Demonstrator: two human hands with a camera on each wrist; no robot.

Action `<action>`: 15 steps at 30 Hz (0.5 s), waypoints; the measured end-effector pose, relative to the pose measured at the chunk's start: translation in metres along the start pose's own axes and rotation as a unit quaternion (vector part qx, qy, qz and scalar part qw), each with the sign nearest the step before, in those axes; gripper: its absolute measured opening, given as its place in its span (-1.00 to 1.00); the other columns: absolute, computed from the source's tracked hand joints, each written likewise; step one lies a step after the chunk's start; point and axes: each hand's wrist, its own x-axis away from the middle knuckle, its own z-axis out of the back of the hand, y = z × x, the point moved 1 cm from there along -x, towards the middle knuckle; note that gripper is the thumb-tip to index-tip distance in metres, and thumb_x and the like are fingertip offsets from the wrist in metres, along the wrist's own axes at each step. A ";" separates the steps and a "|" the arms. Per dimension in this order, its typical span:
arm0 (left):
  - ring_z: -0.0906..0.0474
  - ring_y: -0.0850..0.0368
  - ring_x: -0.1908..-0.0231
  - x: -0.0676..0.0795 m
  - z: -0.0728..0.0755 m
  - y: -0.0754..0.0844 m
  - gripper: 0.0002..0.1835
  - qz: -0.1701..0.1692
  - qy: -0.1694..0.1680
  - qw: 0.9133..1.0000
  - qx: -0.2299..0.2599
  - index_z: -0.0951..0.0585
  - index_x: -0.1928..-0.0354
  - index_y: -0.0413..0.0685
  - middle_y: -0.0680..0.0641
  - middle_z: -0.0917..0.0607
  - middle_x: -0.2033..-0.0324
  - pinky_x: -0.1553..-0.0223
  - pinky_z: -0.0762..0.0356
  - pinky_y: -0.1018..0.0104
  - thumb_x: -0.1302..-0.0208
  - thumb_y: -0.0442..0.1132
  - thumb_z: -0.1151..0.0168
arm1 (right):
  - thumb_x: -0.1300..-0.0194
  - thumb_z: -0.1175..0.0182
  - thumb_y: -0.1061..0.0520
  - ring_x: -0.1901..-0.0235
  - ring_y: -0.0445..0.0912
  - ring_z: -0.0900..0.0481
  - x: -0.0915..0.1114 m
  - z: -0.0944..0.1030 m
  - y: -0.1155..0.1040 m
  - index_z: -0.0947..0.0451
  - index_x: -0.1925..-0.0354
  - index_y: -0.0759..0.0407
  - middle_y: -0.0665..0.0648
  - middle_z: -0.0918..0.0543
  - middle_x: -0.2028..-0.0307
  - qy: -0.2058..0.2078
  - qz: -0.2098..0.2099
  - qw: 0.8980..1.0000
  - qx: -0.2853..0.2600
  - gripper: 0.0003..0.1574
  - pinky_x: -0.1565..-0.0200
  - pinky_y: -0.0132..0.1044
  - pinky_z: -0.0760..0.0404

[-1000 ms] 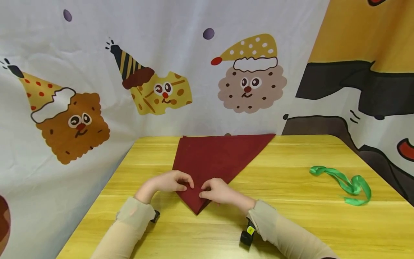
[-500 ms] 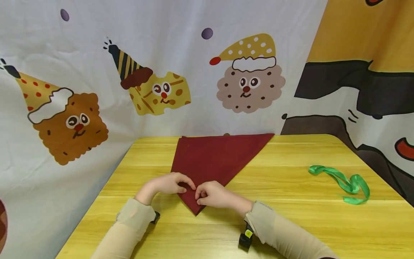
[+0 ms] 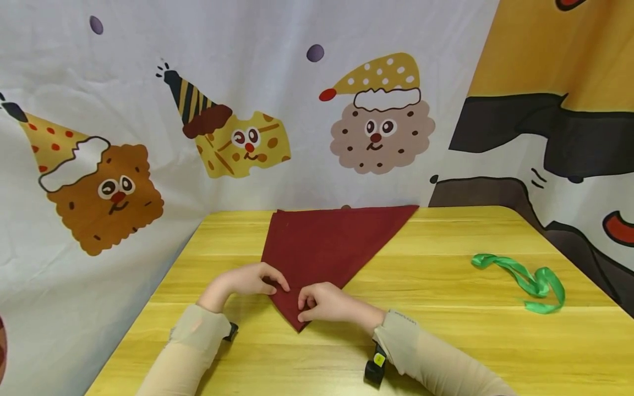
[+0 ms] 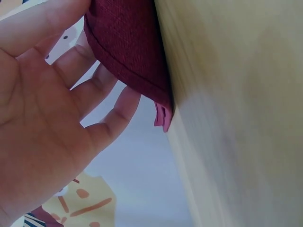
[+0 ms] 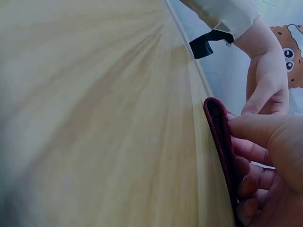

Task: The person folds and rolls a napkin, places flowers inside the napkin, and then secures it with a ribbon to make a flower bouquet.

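Note:
A dark red folded cloth point(image 3: 317, 242) lies on the wooden table, its narrow folded corner toward the person. My left hand point(image 3: 252, 279) is over the cloth's left edge near that corner, its bent fingertips touching the fabric. The left wrist view shows the loosely spread fingers point(image 4: 97, 90) against the cloth's hemmed edge point(image 4: 130, 52). On the right side of the corner, my right hand point(image 3: 324, 302) rests with thumb and forefinger apart. In the right wrist view its thumb point(image 5: 251, 125) and bent fingers touch the upper face beside the rolled fold point(image 5: 220, 127).
A curled green ribbon point(image 3: 532, 283) lies on the right part of the table point(image 3: 436, 275). Behind the table hangs a white curtain point(image 3: 307, 181) with cartoon prints. Black wrist devices hang below both sleeves, such as the right wrist device point(image 3: 375, 371).
The left hand has shifted slightly left, away from the right hand. The right hand has moved a little left and toward the near corner. The cloth keeps its shape.

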 end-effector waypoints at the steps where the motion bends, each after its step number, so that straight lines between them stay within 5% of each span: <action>1: -0.51 0.15 0.09 0.001 0.001 0.000 -0.70 0.002 0.001 1.000 0.000 -0.72 0.07 -0.03 0.09 -0.67 0.09 0.05 -0.45 0.26 -0.30 -0.48 -0.12 | -0.13 -0.42 0.06 0.64 -0.30 -0.28 0.000 0.000 0.000 -0.57 0.38 -0.04 -0.13 -0.42 0.63 -0.002 -0.002 1.000 -0.002 -0.82 0.48 -0.45 -0.31; 15: -0.42 0.22 0.34 0.003 0.003 -0.004 -0.74 0.020 -0.002 1.000 0.012 -0.73 0.07 -0.15 -0.01 -0.70 0.13 0.30 -0.39 0.40 -0.29 -0.48 -0.15 | -0.18 -0.38 0.10 0.50 -0.30 -0.31 0.001 0.000 -0.003 -0.59 0.37 -0.09 -0.16 -0.39 0.56 -0.011 0.022 0.999 0.031 -0.87 0.37 -0.42 -0.31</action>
